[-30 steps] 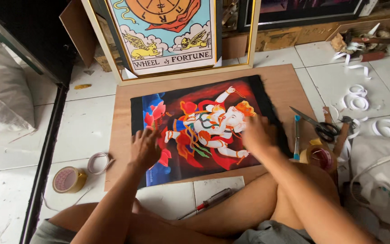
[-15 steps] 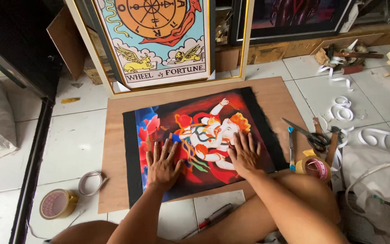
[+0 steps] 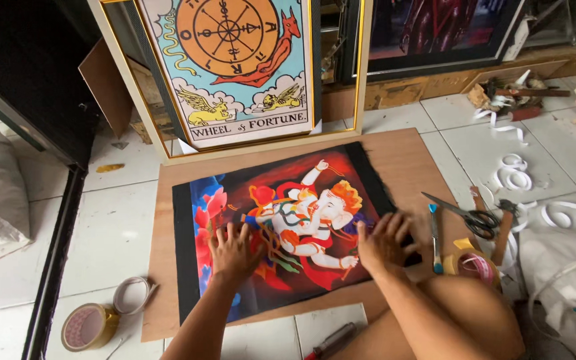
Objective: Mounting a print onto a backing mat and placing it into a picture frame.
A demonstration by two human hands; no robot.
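Observation:
A colourful print [image 3: 288, 220] with a black border lies flat on a brown board [image 3: 408, 167] on the floor. It shows an elephant-headed figure on red and blue. My left hand [image 3: 235, 250] rests palm down on the lower left part of the print, fingers spread. Pressed flat on the print's lower right edge is my right hand [image 3: 385, 241], fingers apart. Neither hand holds anything. My bent legs [image 3: 448, 320] sit at the bottom right.
A gold-framed picture of a wheel [image 3: 235, 73] leans behind the board. Scissors [image 3: 468, 217], a blue tool [image 3: 435, 227] and a tape roll [image 3: 475, 263] lie right of the print. Two tape rolls [image 3: 91, 323] sit at lower left, white strips [image 3: 521, 173] at right, a red-handled tool [image 3: 331, 341] below.
My right hand has slid rightward to the print's right edge. My left hand stays on the lower left of the print. The camera has shifted, so the scene sits lower in view.

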